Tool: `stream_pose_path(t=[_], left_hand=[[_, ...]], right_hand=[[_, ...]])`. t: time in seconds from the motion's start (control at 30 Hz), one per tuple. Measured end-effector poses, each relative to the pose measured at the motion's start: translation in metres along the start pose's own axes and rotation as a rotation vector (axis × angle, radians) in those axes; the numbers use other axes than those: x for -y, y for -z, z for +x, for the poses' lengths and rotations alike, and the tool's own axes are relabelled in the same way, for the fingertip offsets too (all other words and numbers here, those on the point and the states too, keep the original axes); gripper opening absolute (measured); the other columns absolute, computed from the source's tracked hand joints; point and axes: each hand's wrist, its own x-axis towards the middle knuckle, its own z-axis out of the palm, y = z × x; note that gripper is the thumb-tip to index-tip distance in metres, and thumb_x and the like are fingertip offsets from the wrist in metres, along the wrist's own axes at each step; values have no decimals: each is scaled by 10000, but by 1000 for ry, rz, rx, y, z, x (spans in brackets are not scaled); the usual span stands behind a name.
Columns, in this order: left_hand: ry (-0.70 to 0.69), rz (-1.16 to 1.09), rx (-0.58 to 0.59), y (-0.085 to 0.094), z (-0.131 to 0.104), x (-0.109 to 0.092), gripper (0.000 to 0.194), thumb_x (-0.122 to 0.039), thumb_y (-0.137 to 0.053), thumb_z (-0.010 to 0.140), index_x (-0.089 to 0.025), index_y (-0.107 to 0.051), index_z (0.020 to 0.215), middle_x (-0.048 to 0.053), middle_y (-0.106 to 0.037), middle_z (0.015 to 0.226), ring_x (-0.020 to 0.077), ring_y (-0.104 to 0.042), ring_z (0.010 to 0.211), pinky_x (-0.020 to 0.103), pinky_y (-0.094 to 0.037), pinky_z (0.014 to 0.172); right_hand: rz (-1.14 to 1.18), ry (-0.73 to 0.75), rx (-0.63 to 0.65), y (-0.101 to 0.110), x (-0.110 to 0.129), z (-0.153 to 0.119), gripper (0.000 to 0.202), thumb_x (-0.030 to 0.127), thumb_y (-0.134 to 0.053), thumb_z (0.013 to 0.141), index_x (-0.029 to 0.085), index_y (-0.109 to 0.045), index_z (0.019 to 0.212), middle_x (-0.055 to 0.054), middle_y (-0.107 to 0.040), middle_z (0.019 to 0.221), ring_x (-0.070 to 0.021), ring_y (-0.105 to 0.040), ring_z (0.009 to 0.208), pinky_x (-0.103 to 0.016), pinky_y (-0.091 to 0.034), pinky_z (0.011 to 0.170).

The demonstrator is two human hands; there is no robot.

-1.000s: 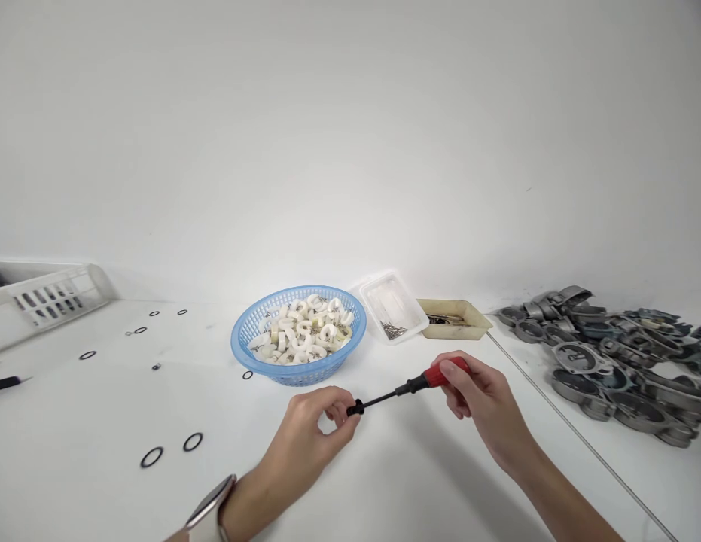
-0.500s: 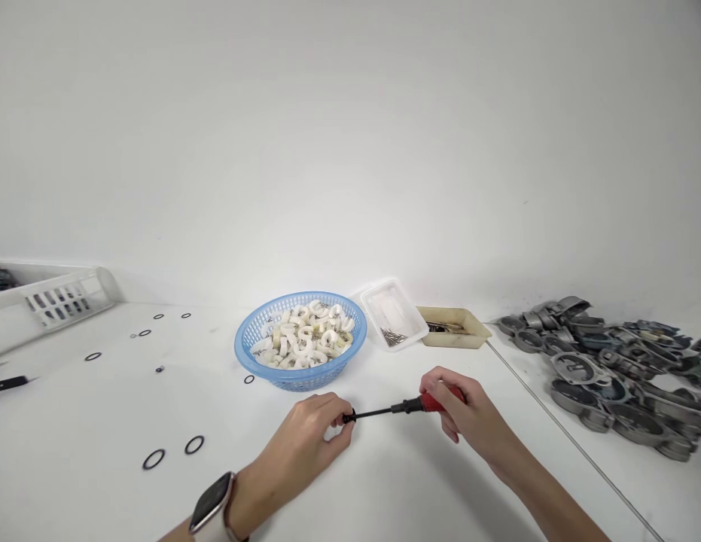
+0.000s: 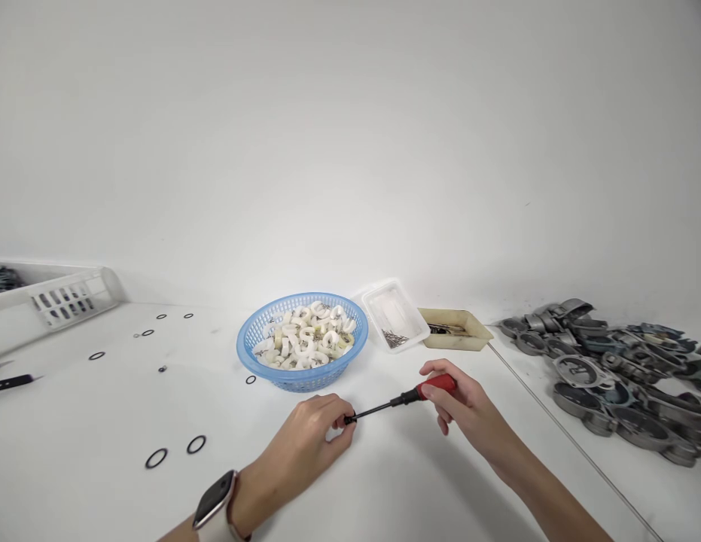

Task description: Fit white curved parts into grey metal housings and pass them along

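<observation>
Between the thumb and fingers of my left hand (image 3: 313, 433) is a small black part (image 3: 350, 418), mostly covered by the fingertips; its exact kind cannot be made out. My right hand (image 3: 460, 403) grips a screwdriver (image 3: 409, 397) by its red handle, thumb along the near side. The black shaft points left, and its tip meets the black part at my left fingertips. Both hands are low over the white table (image 3: 378, 489), in front of a blue basket (image 3: 245, 354) full of white curved pieces (image 3: 305, 339).
Behind the hands stand a white tub (image 3: 395, 312) with thin metal pins and a yellowish tray (image 3: 468, 335) of tools. Grey metal housings (image 3: 615, 376) are heaped at right. Several black rings (image 3: 156, 458) lie at left, near a white slotted crate (image 3: 68, 297).
The screwdriver's handle end has risen slightly, so the shaft now slants down toward my left fingertips. My right fingers have shifted on the handle. My left hand has kept its hold.
</observation>
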Motion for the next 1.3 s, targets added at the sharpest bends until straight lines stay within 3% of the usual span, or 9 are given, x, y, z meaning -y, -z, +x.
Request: stream_pose_path(t=[0.1, 0.27, 0.43, 0.57, 0.73, 0.87, 1.03, 1.17, 1.3], left_hand=[[-32, 10, -6, -2, 0, 0, 144, -204, -500, 956, -202, -643, 941, 6, -644, 820, 160, -603, 748, 262, -427, 700], [-48, 23, -16, -2, 0, 0, 141, -197, -506, 964, -202, -643, 934, 1, -651, 818, 159, -608, 749, 259, -426, 699], [-72, 30, -28, 0, 0, -2, 142, -194, -507, 969, -205, -647, 948, 2, -658, 809, 154, -603, 734, 249, -418, 671], [-73, 51, -31, -1, -1, -1, 151, -196, -503, 967, -206, -652, 944, 6, -663, 808, 159, -608, 732, 255, -416, 677], [-79, 57, -57, -3, -1, 1, 186, -204, -486, 977, -205, -663, 920, 19, -658, 785, 170, -607, 706, 263, -424, 667], [-70, 43, -67, 0, -1, -2, 156, -187, -534, 958, -235, -677, 920, 17, -670, 796, 191, -624, 708, 283, -457, 664], [-72, 34, -53, 6, -1, -5, 161, -191, -584, 945, -306, -698, 942, 6, -695, 803, 206, -655, 709, 311, -496, 654], [-44, 25, -22, 6, -1, -4, 197, -182, -553, 951, -313, -700, 960, 9, -707, 829, 198, -662, 734, 318, -504, 671], [18, 13, 2, 8, -1, -5, 180, -238, -509, 971, -289, -681, 967, 1, -697, 855, 185, -662, 765, 304, -513, 710]], right_hand=[[-64, -57, 9, 0, 1, 0, 400, 653, -656, 819, 254, -647, 851, 87, -313, 532, -104, -288, 479, -259, -365, 481], [-33, 1, -13, -2, -1, 0, 375, 600, -715, 776, 272, -638, 941, 68, -411, 611, -120, -353, 534, -264, -395, 506], [-83, -66, -21, -3, -2, 1, 447, 669, -648, 820, 227, -616, 764, 79, -290, 545, -83, -189, 488, -230, -191, 449], [-6, 3, -19, -1, -2, 1, 403, 633, -723, 763, 269, -644, 917, 56, -431, 644, -109, -311, 529, -250, -324, 482], [-121, -49, 5, -3, -2, 0, 405, 655, -633, 835, 251, -626, 853, 82, -333, 568, -84, -218, 483, -238, -228, 469], [-28, 25, -25, -5, -2, -1, 413, 604, -727, 758, 269, -634, 981, 50, -465, 700, -111, -364, 526, -265, -372, 482], [-113, -65, 7, -4, -5, 1, 375, 635, -602, 858, 262, -619, 889, 100, -258, 526, -91, -233, 458, -235, -266, 460], [-21, -6, -25, -6, -7, 0, 297, 535, -697, 793, 260, -620, 874, 71, -396, 591, -97, -309, 495, -232, -318, 460], [2, 14, -119, -3, -5, 2, 348, 560, -709, 798, 221, -630, 803, 70, -358, 570, -79, -286, 472, -218, -266, 437]])
